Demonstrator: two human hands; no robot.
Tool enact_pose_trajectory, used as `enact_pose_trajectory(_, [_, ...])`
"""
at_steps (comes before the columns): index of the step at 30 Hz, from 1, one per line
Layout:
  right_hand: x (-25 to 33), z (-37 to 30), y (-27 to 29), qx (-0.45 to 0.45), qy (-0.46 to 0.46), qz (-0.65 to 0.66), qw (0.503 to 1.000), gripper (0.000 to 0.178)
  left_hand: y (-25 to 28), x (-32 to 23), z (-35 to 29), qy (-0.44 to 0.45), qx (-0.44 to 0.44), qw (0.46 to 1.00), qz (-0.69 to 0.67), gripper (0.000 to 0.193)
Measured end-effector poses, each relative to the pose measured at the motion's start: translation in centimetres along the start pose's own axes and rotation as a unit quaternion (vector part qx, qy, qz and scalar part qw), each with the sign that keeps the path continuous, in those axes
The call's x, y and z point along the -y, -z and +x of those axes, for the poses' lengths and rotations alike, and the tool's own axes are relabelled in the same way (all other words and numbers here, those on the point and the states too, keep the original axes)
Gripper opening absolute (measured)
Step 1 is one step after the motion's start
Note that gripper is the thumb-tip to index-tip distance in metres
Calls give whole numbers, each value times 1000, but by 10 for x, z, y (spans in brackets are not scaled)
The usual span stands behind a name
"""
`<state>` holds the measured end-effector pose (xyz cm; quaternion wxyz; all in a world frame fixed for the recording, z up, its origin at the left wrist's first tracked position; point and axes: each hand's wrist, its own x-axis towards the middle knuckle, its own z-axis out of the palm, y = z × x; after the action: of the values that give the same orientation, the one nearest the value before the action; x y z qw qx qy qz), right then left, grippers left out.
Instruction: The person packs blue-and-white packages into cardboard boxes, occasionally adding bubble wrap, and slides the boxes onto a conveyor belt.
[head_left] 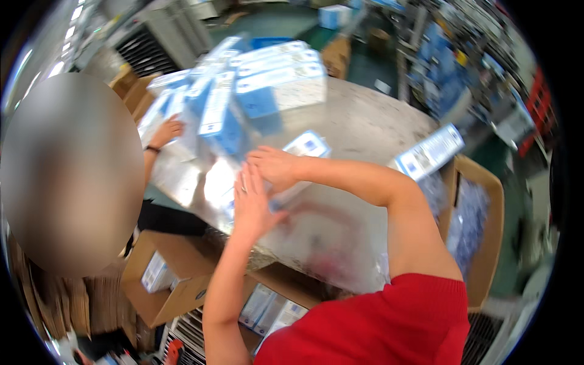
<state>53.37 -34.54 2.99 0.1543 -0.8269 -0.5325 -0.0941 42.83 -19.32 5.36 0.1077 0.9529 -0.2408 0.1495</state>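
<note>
bright overhead light is reflected as white glare on the shiny grey metal table (365,128). heavy motion blur is seen throughout. straight edges are bent toward a black circular rim by fisheye distortion.

head view | looks steeply down (fisheye, edges bent) | close over steel table (365,131) | single view

The surface (365,131) was a shiny metal sheet, pale and reflective, blurred along its near edge. On its far part lay a heap of blue-and-white boxes (267,82) — stacked and leaning against one another. Nearer the middle a single blue-and-white box (309,145) lay flat. At the right edge another long box (429,152) rested — partly overhanging an open cardboard carton (486,237).
</note>
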Motion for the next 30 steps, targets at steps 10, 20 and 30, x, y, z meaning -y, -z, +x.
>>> enact_pose_trajectory(10, [-35,-328,146,252,-429,-7,867,102,-52,-1,44,16,215,976,28,111])
enact_pose_trajectory(20, [-147,-229,115,366,-517,87,769,77,-31,-1,18,92,204,975,18,104])
enact_pose_trajectory(30, [-131,-218,158,481,-417,62,769,107,-37,5,5,165,196,966,32,100])
